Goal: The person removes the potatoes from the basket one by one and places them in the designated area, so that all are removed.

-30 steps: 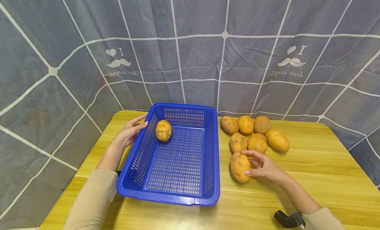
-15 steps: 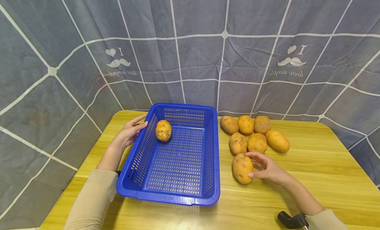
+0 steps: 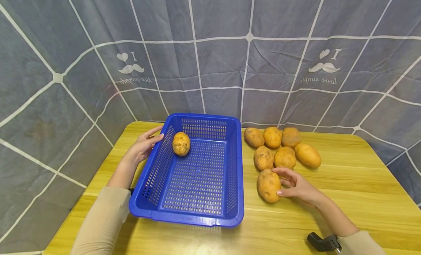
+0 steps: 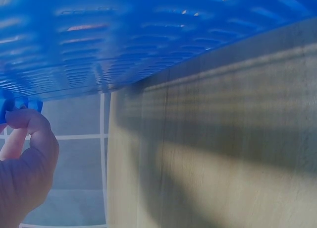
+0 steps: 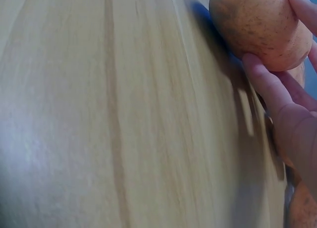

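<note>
My left hand (image 3: pixel 142 148) holds the left rim of a blue plastic basket (image 3: pixel 236 167) with slotted walls. In the left wrist view the thumb (image 4: pixel 37 131) bends at the rim under the blue wall. One potato (image 3: pixel 181 144) lies inside, against the basket's left wall. To the right of the basket, my right hand (image 3: pixel 297 186) pinches a larger potato (image 3: pixel 269 186) between thumb and fingers. The right wrist view shows this potato (image 5: pixel 260 27) close over the wood, its shadow beside it. The palm side of the right hand is partly hidden.
Behind the held potato several more potatoes (image 3: pixel 284 158) lie grouped on the wooden table (image 3: pixel 355 182). A grey curtain (image 3: pixel 217 65) with white lines hangs along the table's back and left side. A black wrist mount (image 3: pixel 323 243) sits at the right sleeve.
My right hand and the potato in it have shifted slightly to the right. The left hand, the basket and the other potatoes stay where they were.
</note>
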Tool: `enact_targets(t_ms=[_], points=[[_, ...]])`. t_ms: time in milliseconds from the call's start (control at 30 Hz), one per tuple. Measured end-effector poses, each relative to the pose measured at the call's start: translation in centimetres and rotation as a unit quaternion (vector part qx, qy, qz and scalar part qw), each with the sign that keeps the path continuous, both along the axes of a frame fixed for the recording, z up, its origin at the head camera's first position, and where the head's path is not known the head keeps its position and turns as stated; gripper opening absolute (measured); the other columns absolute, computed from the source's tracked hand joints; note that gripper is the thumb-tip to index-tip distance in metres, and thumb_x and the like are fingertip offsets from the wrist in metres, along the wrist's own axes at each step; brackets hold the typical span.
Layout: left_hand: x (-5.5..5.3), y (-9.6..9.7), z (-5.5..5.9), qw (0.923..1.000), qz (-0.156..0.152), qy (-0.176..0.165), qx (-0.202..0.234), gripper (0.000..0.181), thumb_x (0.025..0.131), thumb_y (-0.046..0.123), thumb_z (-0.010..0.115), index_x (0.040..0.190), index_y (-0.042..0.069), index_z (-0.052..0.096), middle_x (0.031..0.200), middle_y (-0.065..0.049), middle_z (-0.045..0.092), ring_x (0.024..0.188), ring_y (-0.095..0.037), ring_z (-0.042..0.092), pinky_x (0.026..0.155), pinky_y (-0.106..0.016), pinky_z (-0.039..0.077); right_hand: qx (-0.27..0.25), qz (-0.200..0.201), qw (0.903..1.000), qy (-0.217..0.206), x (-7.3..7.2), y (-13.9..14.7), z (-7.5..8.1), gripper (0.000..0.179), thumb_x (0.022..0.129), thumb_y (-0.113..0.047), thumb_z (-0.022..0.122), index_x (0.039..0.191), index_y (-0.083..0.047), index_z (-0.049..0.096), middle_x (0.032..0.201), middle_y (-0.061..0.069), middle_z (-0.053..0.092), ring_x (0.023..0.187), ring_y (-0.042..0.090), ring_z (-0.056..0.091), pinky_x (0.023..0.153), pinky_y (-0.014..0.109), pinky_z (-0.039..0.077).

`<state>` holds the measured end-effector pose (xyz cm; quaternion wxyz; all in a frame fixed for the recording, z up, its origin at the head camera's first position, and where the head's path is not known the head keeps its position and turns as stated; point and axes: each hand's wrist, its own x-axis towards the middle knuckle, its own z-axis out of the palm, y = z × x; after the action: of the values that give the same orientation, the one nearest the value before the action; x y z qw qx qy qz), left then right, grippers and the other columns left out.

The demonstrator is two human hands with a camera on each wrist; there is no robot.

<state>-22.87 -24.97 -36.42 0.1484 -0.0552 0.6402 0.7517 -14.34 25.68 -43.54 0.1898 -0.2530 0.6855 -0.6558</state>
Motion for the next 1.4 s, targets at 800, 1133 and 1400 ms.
enact_targets(t_ms=[800,1133,1400], points=[[0.0,0.0,0.1,0.9996,0.001,-0.008,0.025,0.066,0.093,0.01,0.057,0.149,0.009,0.021,0.089,0.001,0.065,0.075,-0.012,0.066,0.066,-0.026,0.056,0.012,-0.014,0.9998,0.001,-0.4,0.7,1.2,0.05,0.085,0.008,0.06,0.131,-0.003,0.047,0.125,-0.012,0.054,0.109,0.006,0.054,0.086,0.023,0.049],[0.1,0.0,0.3,0.9994,-0.002,-0.007,0.033,0.067,0.093,0.009,0.056,0.149,0.009,0.019,0.088,0.001,0.064,0.076,-0.012,0.065,0.066,-0.026,0.055,0.022,-0.046,0.9987,0.002,-1.0,1.6,2.8,0.046,0.086,0.009,0.058,0.129,-0.003,0.049,0.123,-0.001,0.057,0.109,0.012,0.057,0.083,0.027,0.052],[0.1,0.0,0.2,0.9995,0.0,-0.009,0.031,0.066,0.093,0.009,0.056,0.149,0.01,0.02,0.088,0.001,0.064,0.076,-0.012,0.065,0.066,-0.026,0.055,0.056,-0.054,0.997,-0.004,-1.4,1.5,4.5,0.044,0.089,0.004,0.057,0.131,0.001,0.044,0.124,0.002,0.056,0.111,0.012,0.055,0.084,0.028,0.051]])
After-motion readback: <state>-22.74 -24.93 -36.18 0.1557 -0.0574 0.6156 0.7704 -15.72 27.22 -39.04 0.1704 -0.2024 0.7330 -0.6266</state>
